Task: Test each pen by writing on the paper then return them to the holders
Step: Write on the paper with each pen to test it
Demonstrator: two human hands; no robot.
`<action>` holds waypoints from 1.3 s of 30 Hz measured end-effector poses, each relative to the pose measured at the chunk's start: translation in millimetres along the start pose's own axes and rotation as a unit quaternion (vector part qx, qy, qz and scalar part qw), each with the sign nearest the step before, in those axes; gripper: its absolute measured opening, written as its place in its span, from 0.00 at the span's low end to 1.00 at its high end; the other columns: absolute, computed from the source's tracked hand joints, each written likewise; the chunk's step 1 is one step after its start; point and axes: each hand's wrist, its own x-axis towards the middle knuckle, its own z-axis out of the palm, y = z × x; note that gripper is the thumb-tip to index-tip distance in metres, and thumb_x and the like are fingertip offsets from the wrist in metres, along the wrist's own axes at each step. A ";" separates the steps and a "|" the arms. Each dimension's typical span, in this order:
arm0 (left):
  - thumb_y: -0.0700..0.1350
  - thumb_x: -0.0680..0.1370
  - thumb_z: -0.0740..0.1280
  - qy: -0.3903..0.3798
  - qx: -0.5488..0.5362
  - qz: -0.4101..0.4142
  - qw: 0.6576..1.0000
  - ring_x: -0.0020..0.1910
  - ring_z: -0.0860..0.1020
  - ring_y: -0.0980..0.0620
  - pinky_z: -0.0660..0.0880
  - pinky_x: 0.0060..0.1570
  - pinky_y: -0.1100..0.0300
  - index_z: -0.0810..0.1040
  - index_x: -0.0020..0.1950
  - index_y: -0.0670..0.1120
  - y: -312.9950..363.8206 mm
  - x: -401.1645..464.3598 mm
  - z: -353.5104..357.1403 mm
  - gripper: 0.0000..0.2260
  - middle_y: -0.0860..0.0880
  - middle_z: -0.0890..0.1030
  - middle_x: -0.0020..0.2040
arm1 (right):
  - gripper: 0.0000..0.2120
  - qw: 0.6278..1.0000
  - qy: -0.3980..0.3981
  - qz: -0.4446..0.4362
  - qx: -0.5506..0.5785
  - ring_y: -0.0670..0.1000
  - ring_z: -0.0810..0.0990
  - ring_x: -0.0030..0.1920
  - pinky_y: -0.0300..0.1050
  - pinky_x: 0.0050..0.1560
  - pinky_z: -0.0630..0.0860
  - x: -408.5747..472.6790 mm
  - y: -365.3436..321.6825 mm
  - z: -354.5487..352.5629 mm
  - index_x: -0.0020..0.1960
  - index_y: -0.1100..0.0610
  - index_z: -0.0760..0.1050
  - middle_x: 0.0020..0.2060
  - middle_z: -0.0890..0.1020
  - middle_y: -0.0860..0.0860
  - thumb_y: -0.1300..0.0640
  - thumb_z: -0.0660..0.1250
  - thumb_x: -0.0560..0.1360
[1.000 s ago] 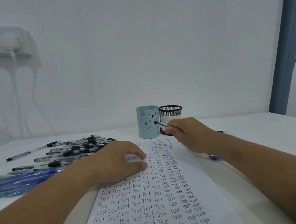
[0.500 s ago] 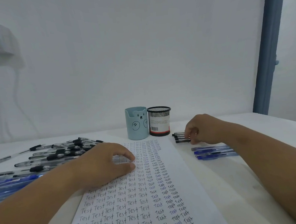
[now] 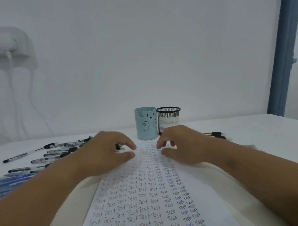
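Fingers (image 3: 129, 145) of the left hand (image 3: 102, 155) curl loosely over the far left part of the paper (image 3: 149, 199), thumb tip and fingertips low on the sheet; a dark pen end shows just under them, but whether they pinch it cannot be told. The right hand (image 3: 186, 145) mirrors it on the far right part of the sheet, its fingers bent and slightly spread, tips down on the paper, holding nothing visible.

The white table (image 3: 266, 132) carries everything. The paper runs from the near edge toward the far edge, a long white sheet filled with columns of the handwritten word "Test", mostly black ink with a few in blue toward the right side.

Near the table's left edge lies a loose heap of black-capped pens (image 3: 57, 154) with clear barrels, and nearer the front a bundle of blue pens (image 3: 12, 182). Beside the right forearm a few more black pens (image 3: 215, 134) lie together.

At the far end of the sheet stand two holders, touching: a light blue cup (image 3: 145, 124) with a bear face, and to its right a black mesh cup (image 3: 168, 119) bearing a white label with a barcode, its print too small to read.
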 end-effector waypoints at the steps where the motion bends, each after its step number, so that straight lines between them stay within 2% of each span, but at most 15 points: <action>1: 0.50 0.74 0.76 0.014 0.000 0.001 1.000 0.51 0.80 0.64 0.78 0.55 0.64 0.85 0.48 0.61 -1.6 -0.4 -8.5 0.05 0.61 0.83 0.51 | 0.09 1.000 -0.006 -0.018 0.013 0.33 0.70 0.47 0.30 0.46 0.65 0.7 -9.0 3.5 0.59 0.44 0.80 0.51 0.77 0.37 0.48 0.67 0.79; 3: 0.44 0.75 0.75 0.019 0.051 -0.003 0.998 0.43 0.80 0.65 0.74 0.42 0.73 0.85 0.46 0.59 -6.0 -1.7 -29.4 0.08 0.59 0.84 0.44 | 0.10 0.998 -0.019 -0.049 0.027 0.33 0.72 0.48 0.31 0.46 0.66 1.3 -21.3 9.9 0.59 0.44 0.79 0.50 0.77 0.36 0.45 0.66 0.79; 7: 0.41 0.73 0.74 -0.091 0.143 -0.070 0.983 0.30 0.75 0.64 0.71 0.35 0.71 0.86 0.44 0.56 -17.5 -11.4 -74.4 0.09 0.55 0.82 0.37 | 0.10 0.995 -0.026 -0.083 0.043 0.36 0.75 0.50 0.29 0.49 0.70 1.5 -29.0 17.9 0.57 0.45 0.80 0.49 0.79 0.37 0.45 0.65 0.80; 11: 0.47 0.70 0.80 -0.205 0.169 -0.147 0.953 0.31 0.76 0.64 0.72 0.40 0.66 0.86 0.44 0.55 -24.8 -20.6 -94.8 0.07 0.57 0.82 0.35 | 0.09 0.995 -0.026 -0.083 0.047 0.36 0.74 0.52 0.31 0.51 0.72 2.6 -25.9 20.4 0.57 0.43 0.80 0.49 0.78 0.36 0.43 0.64 0.80; 14: 0.51 0.67 0.82 -0.229 0.199 -0.163 0.939 0.34 0.78 0.64 0.73 0.43 0.65 0.86 0.42 0.56 -25.4 -19.7 -90.0 0.08 0.60 0.82 0.35 | 0.08 0.995 -0.027 -0.085 0.051 0.37 0.75 0.52 0.32 0.50 0.72 2.9 -24.2 21.4 0.56 0.41 0.79 0.49 0.79 0.35 0.43 0.65 0.79; 18: 0.49 0.67 0.82 -0.228 0.196 -0.180 0.937 0.29 0.76 0.65 0.72 0.42 0.64 0.86 0.39 0.54 -23.3 -17.2 -80.3 0.07 0.60 0.81 0.30 | 0.06 0.994 -0.024 -0.082 0.066 0.38 0.75 0.51 0.34 0.50 0.74 1.5 -22.3 21.9 0.53 0.40 0.79 0.48 0.79 0.34 0.42 0.66 0.78; 21: 0.48 0.68 0.81 -0.220 0.203 -0.178 0.937 0.30 0.76 0.67 0.73 0.43 0.64 0.87 0.39 0.52 -19.5 -18.2 -78.2 0.05 0.61 0.81 0.31 | 0.07 0.994 -0.027 -0.081 0.069 0.38 0.75 0.52 0.32 0.50 0.73 1.3 -22.2 21.7 0.54 0.40 0.79 0.48 0.79 0.34 0.42 0.66 0.78; 24: 0.47 0.70 0.79 -0.184 0.169 -0.151 0.956 0.30 0.75 0.66 0.71 0.38 0.68 0.87 0.39 0.50 -14.2 -19.0 -77.5 0.03 0.59 0.81 0.31 | 0.07 0.994 -0.029 -0.079 0.072 0.38 0.75 0.52 0.32 0.50 0.73 0.6 -22.5 20.7 0.55 0.40 0.79 0.48 0.79 0.34 0.42 0.66 0.78; 28: 0.44 0.77 0.73 -0.051 -0.006 -0.068 0.996 0.39 0.81 0.58 0.78 0.51 0.57 0.86 0.41 0.49 -7.9 -16.0 -73.3 0.05 0.52 0.85 0.38 | 0.07 0.994 -0.027 -0.076 0.071 0.38 0.75 0.51 0.31 0.50 0.73 1.0 -22.5 21.0 0.55 0.40 0.80 0.49 0.79 0.34 0.43 0.66 0.79; 30: 0.42 0.81 0.67 0.009 -0.151 -0.045 0.987 0.46 0.85 0.50 0.81 0.55 0.49 0.82 0.44 0.45 -2.9 -11.5 -66.9 0.07 0.48 0.86 0.43 | 0.08 0.994 -0.029 -0.075 0.069 0.38 0.75 0.52 0.31 0.49 0.72 1.2 -22.0 21.3 0.55 0.40 0.79 0.49 0.79 0.35 0.42 0.65 0.79; 32: 0.42 0.85 0.61 0.046 -0.299 -0.043 0.952 0.48 0.86 0.43 0.82 0.54 0.46 0.77 0.50 0.42 4.3 -6.3 -57.0 0.08 0.43 0.86 0.46 | 0.08 0.994 -0.031 -0.075 0.069 0.38 0.75 0.52 0.31 0.50 0.72 1.1 -21.8 21.5 0.55 0.40 0.79 0.49 0.79 0.35 0.42 0.65 0.79; 33: 0.43 0.86 0.59 0.056 -0.379 -0.048 0.923 0.45 0.86 0.40 0.82 0.52 0.46 0.74 0.51 0.42 7.5 -3.9 -50.7 0.08 0.43 0.85 0.44 | 0.08 0.994 -0.030 -0.076 0.069 0.39 0.75 0.52 0.31 0.50 0.72 1.3 -22.0 21.3 0.55 0.40 0.79 0.49 0.79 0.35 0.42 0.65 0.79; 36: 0.43 0.86 0.57 0.065 -0.612 -0.087 0.784 0.30 0.76 0.47 0.80 0.39 0.52 0.72 0.49 0.45 12.0 2.8 -30.0 0.08 0.46 0.75 0.34 | 0.08 0.994 -0.029 -0.075 0.069 0.38 0.75 0.53 0.31 0.49 0.72 1.5 -21.8 21.6 0.56 0.40 0.79 0.49 0.79 0.34 0.42 0.65 0.79; 38: 0.47 0.83 0.57 0.088 -0.708 -0.114 0.691 0.27 0.65 0.51 0.70 0.34 0.58 0.70 0.44 0.46 14.0 5.7 -20.2 0.09 0.48 0.67 0.31 | 0.08 0.995 -0.029 -0.074 0.068 0.39 0.75 0.52 0.31 0.49 0.72 1.5 -21.9 21.5 0.56 0.40 0.79 0.49 0.79 0.34 0.42 0.65 0.79; 39: 0.50 0.82 0.57 0.104 -0.733 -0.118 0.661 0.26 0.61 0.52 0.66 0.32 0.60 0.69 0.41 0.46 14.6 7.0 -17.3 0.12 0.49 0.64 0.30 | 0.08 0.995 -0.029 -0.072 0.067 0.39 0.75 0.52 0.31 0.49 0.72 1.7 -21.8 21.6 0.56 0.40 0.79 0.49 0.79 0.34 0.42 0.65 0.79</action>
